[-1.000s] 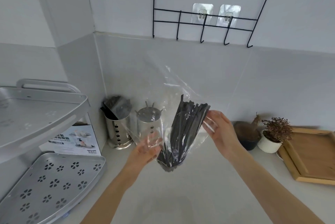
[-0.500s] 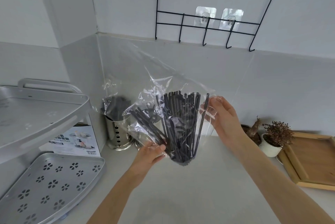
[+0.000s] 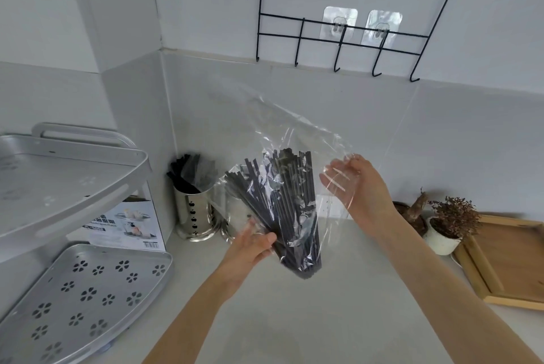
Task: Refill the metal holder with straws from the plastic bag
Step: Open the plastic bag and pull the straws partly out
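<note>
Both hands hold clear crinkly plastic bag (image 3: pixel 297 139) w/ black straws (image 3: pixel 282 210) above bench: left hand (image 3: pixel 250 248) grip grasping bottom, right hand (image 3: pixel 356 187) grip grasping side.

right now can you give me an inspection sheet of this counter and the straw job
surface: pale counter, dry as far as can be seen.
job's things: clear plastic bag held above the counter, black straws fanned inside it; metal holder in the corner already has some dark straws; a second metal holder is mostly hidden behind the bag.
clutter: printed box, two small potted plants, wooden tray.
grips: left hand grips the bag's lower part with the straws; right hand holds the bag's upper edge.
cables: nothing seen.
surroundings: two-tier metal rack at left, black wire hook rail on the wall.
</note>
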The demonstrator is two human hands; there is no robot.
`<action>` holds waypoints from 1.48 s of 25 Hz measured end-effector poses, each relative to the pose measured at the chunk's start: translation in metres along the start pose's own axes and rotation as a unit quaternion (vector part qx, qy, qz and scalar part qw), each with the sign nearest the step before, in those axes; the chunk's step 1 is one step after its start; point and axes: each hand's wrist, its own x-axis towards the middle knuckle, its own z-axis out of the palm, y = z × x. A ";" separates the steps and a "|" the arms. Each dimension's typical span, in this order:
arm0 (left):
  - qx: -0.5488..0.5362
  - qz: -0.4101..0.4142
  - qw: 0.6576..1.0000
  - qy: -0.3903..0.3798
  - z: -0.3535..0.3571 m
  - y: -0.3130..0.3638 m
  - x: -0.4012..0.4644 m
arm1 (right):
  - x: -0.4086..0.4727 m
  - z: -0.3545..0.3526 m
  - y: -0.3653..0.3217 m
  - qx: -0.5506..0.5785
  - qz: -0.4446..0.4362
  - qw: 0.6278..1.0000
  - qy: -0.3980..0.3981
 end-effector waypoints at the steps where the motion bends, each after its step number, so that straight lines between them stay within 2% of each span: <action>1: -0.007 -0.002 1.000 -0.010 0.001 0.000 0.001 | 0.001 0.001 -0.001 0.016 0.004 1.000 -0.005; 5: -0.017 0.012 0.999 -0.031 0.007 -0.001 0.003 | 0.002 0.007 0.001 -0.020 0.041 0.998 -0.039; 8: -0.052 0.019 0.998 -0.030 0.006 0.001 0.003 | 0.000 0.012 0.001 0.040 0.052 0.998 -0.022; 14: -0.080 0.022 0.996 -0.043 0.006 0.003 0.004 | 0.001 0.013 0.005 0.054 0.119 0.991 0.006; 18: -0.141 0.030 0.988 -0.061 0.012 0.007 0.006 | 0.000 0.012 0.007 0.163 0.165 0.972 0.040; 25: -0.222 0.026 0.975 0.014 0.028 0.028 0.019 | 0.000 -0.024 0.015 0.035 0.054 0.997 0.050; 30: -0.191 0.034 0.980 0.043 0.033 0.037 0.029 | -0.023 -0.052 0.063 -0.141 0.053 0.989 0.004; 34: -0.178 0.050 0.982 0.043 0.042 0.039 0.032 | -0.032 -0.043 0.086 -0.137 0.026 0.990 -0.004; 37: -0.193 0.060 0.979 0.039 0.045 0.037 0.034 | -0.035 -0.033 0.092 -0.137 -0.011 0.989 0.048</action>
